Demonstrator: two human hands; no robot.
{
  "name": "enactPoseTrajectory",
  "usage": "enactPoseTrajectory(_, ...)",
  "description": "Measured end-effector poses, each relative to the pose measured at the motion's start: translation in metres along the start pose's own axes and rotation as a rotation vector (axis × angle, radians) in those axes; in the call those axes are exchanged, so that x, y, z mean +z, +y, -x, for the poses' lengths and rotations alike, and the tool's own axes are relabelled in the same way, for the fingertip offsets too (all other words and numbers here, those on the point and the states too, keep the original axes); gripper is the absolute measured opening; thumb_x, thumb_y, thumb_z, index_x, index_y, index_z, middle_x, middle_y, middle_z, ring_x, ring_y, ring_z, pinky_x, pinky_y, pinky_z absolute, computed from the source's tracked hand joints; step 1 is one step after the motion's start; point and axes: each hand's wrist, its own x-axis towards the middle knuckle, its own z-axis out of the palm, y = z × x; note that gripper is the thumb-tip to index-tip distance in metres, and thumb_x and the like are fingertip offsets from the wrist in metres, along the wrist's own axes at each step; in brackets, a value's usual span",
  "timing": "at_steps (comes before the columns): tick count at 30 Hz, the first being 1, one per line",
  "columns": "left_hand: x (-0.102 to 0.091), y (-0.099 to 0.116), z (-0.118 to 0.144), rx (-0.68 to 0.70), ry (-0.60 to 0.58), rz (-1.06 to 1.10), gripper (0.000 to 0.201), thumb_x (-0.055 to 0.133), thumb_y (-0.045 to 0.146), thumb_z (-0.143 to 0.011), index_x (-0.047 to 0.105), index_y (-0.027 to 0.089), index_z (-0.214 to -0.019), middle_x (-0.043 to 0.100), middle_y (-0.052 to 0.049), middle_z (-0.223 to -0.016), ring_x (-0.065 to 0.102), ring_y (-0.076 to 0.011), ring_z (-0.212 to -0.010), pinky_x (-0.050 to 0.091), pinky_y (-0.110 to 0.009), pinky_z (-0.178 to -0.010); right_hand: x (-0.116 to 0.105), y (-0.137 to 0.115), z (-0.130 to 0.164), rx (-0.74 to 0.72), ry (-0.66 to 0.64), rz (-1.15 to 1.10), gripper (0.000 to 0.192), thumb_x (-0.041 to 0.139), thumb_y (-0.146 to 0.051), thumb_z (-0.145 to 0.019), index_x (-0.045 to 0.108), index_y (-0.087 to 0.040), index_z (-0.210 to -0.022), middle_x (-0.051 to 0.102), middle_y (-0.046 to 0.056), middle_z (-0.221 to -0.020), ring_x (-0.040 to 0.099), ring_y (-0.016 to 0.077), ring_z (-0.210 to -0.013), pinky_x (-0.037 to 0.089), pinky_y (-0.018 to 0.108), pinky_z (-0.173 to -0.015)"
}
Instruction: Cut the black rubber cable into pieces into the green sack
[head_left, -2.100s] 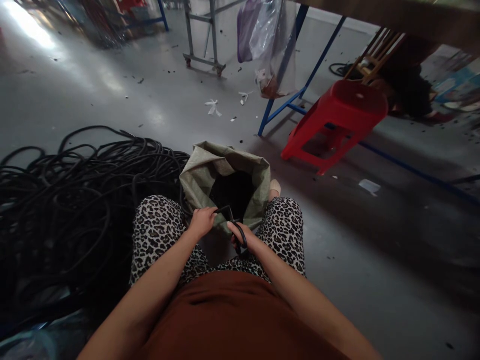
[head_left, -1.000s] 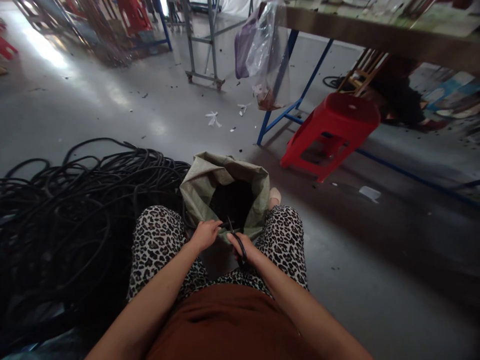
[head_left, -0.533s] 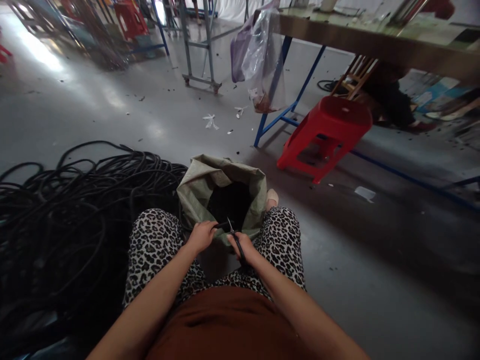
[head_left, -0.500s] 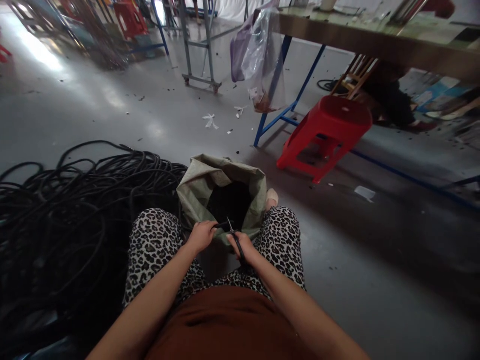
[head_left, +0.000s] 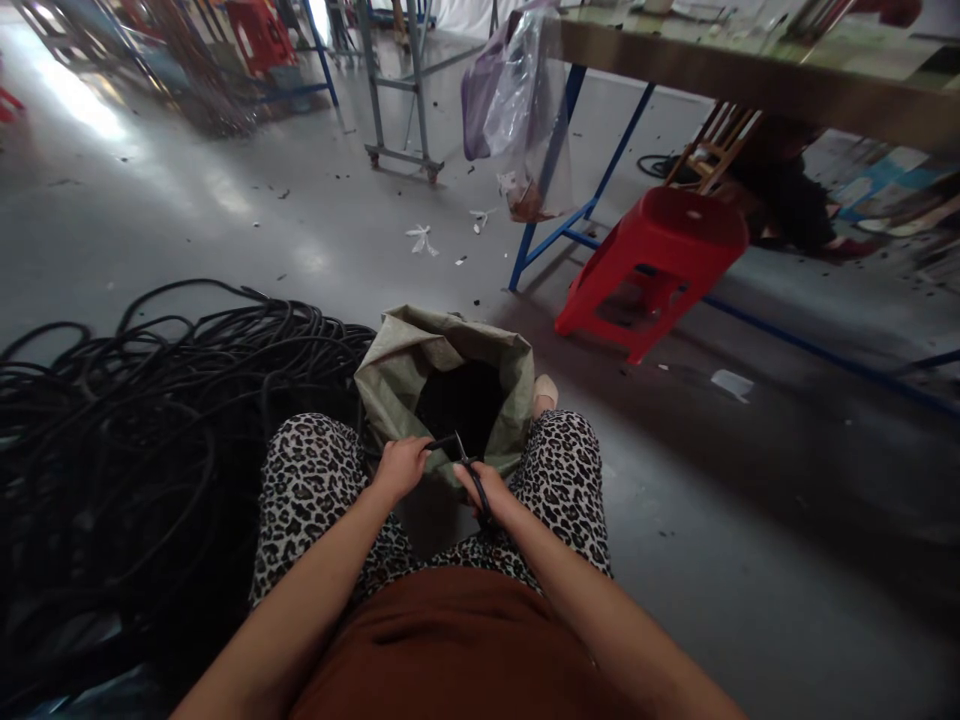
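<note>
Between my knees stands an open woven sack [head_left: 390, 375], its rim folded outward, with a dark mass of small black pieces [head_left: 461, 400] inside. My left hand [head_left: 403, 467] is closed around a black rubber cord [head_left: 442, 443], whose end sticks out to the right over the sack's near rim. My right hand [head_left: 486, 490] grips scissors [head_left: 474, 478] by their black handles. The blades point up and away from me, right at the cord's end. Whether the blades touch the cord I cannot tell.
A big tangle of black cord [head_left: 180, 370] lies on the floor at the left. A red stool [head_left: 660, 260] stands ahead right beside a blue-legged table [head_left: 675, 65], where plastic bags [head_left: 517, 100] hang. Behind is a wheeled metal rack [head_left: 397, 90]. A person [head_left: 784, 190] sits beyond the table.
The scissor blades have closed somewhat, and more of the cord shows to the right of my left hand. Both hands have hardly moved.
</note>
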Motion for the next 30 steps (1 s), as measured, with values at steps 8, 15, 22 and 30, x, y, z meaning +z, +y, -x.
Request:
enactPoseTrajectory(8, -0.003, 0.005, 0.002, -0.018, -0.018, -0.005, 0.031, 0.043, 0.026, -0.088, 0.059, 0.024, -0.114, 0.066, -0.006, -0.105, 0.058, -0.0195, -0.101, 0.037, -0.032, -0.084, 0.001, -0.002, 0.004, 0.025, -0.134, 0.017, 0.041, 0.048, -0.053, -0.087, 0.056, -0.014, -0.096, 0.05, -0.004, -0.046, 0.048, 0.0099, -0.033, 0.035, 0.017, -0.034)
enactPoseTrajectory(15, -0.003, 0.007, 0.004, 0.045, -0.025, -0.028, 0.03, 0.044, 0.024, -0.087, 0.06, 0.025, -0.112, 0.066, -0.006, -0.1, 0.058, -0.0197, -0.096, 0.036, -0.032, -0.083, 0.003, 0.0, 0.001, 0.062, -0.121, -0.001, 0.042, 0.047, -0.052, -0.088, 0.057, -0.013, -0.099, 0.05, -0.004, -0.047, 0.049, 0.011, -0.036, 0.039, 0.019, -0.036)
enactPoseTrajectory(22, -0.006, 0.008, 0.005, 0.12, -0.049, -0.033, 0.03, 0.044, 0.022, -0.087, 0.06, 0.024, -0.112, 0.066, -0.006, -0.1, 0.057, -0.0192, -0.095, 0.036, -0.032, -0.082, 0.005, 0.013, -0.009, 0.063, -0.131, -0.039, 0.047, 0.045, -0.057, -0.086, 0.057, -0.013, -0.1, 0.054, -0.002, -0.051, 0.053, 0.012, -0.038, 0.041, 0.02, -0.038)
enactPoseTrajectory(30, -0.003, 0.007, 0.004, 0.147, -0.066, -0.02, 0.029, 0.044, 0.021, -0.087, 0.06, 0.024, -0.112, 0.066, -0.006, -0.098, 0.058, -0.0194, -0.095, 0.037, -0.033, -0.083, 0.004, 0.0, -0.001, 0.056, -0.133, -0.017, 0.042, 0.041, -0.052, -0.09, 0.054, -0.012, -0.093, 0.05, -0.003, -0.046, 0.05, 0.0095, -0.034, 0.036, 0.016, -0.034)
